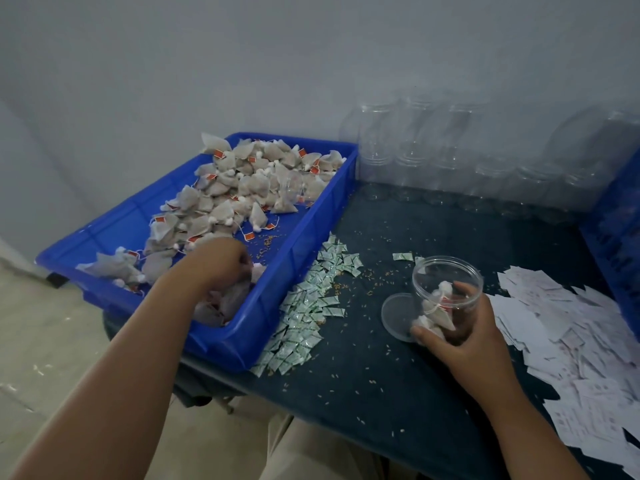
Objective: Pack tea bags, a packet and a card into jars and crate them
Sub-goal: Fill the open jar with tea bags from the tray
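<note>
The job looks early. In the lower right of the frame the right hand [464, 336] has thumb and fingers wrapped round an open jar [433, 280] that rests on or just above the table [381, 393]. Only a few bags lie inside. I can make out no packet or card in it. Its lid [394, 317] lies flat on the table just left of it, so closing is not yet done.

At centre left the left hand [221, 263] is down in the near corner of the tray [263, 327], fingers curled into the tea bags [242, 188]. The back of the hand hides the tips, so I cannot tell whether they hold a bag. My reading is that the filling step is in hand and more bags are to go in.

The supplies seem barely touched. A long heap of bags fills the tray toward the upper left. The packets [311, 306] run in a strip along the tray's right wall. The cards [571, 344] are spread at the right edge. Loose grains are scattered on the table.

A row of empty jars [415, 147] stands at the upper right against the wall, none filled that I can see. A blue crate [620, 244] shows partly at the far right, its inside out of view, so how many jars are crated cannot be judged
</note>
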